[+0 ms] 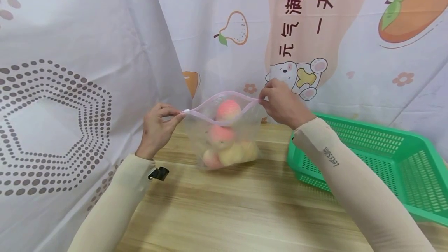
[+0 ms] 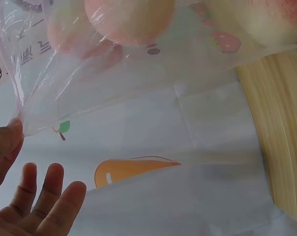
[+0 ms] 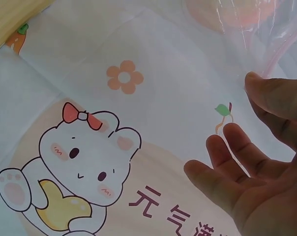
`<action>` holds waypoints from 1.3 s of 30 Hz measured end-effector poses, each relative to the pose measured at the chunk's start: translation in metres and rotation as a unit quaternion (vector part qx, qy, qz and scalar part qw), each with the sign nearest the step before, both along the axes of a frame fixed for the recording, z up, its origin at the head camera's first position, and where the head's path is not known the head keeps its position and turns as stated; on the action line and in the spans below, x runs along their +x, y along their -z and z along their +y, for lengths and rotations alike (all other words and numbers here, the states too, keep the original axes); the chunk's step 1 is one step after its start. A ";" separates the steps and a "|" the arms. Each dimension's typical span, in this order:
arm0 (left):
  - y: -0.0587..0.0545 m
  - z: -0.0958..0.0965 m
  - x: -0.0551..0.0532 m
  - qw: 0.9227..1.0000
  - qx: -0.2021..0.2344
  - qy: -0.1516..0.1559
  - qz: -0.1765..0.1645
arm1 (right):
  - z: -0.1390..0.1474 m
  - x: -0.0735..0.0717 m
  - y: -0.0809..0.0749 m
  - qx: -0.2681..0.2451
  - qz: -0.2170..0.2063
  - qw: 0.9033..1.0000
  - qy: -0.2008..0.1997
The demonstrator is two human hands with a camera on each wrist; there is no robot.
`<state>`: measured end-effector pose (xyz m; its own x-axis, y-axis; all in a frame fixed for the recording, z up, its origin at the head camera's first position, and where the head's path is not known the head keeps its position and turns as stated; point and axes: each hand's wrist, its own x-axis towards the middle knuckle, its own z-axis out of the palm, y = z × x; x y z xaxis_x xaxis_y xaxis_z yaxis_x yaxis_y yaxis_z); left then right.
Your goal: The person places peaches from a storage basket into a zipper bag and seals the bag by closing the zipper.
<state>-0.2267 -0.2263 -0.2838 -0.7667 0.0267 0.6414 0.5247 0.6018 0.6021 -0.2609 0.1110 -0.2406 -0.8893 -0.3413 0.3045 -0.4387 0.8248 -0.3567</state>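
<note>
A clear zip bag (image 1: 196, 135) with a pink-edged mouth hangs upright between both hands, its mouth spread apart. Several peaches (image 1: 229, 111) are inside, pink and pale yellow, the topmost near the opening. My left hand (image 1: 157, 127) pinches the mouth's left corner beside the white slider (image 1: 186, 111). At the opposite corner my right hand (image 1: 283, 104) pinches the pink edge between thumb and finger. In the left wrist view, the other fingers of the left hand (image 2: 35, 196) stand away from the bag; in the right wrist view those of the right hand (image 3: 256, 172) do too.
A green plastic basket (image 1: 381, 162) stands on the wooden table (image 1: 224, 209) at the right, partly behind the right forearm. A black clip-like object (image 1: 159, 173) is by the left wrist. Printed cloth (image 1: 210, 7) hangs behind, and white patterned cloth covers the left side.
</note>
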 end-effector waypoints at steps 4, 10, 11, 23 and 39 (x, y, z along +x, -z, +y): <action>0.002 0.001 0.000 1.000 -0.001 0.005 0.001 | -0.002 0.001 0.001 -0.001 -0.002 1.000 0.000; 0.004 0.000 0.000 1.000 -0.001 0.008 -0.007 | -0.004 0.002 0.003 0.000 -0.006 1.000 0.001; 0.005 0.000 0.000 1.000 -0.002 0.010 -0.007 | -0.004 0.003 0.004 0.000 -0.006 1.000 0.000; 0.010 -0.003 -0.001 1.000 -0.025 -0.009 0.006 | -0.005 -0.002 0.010 -0.007 0.004 1.000 -0.009; 0.023 0.000 0.033 0.997 0.014 0.046 -0.067 | 0.001 0.028 0.025 -0.005 0.047 0.997 -0.054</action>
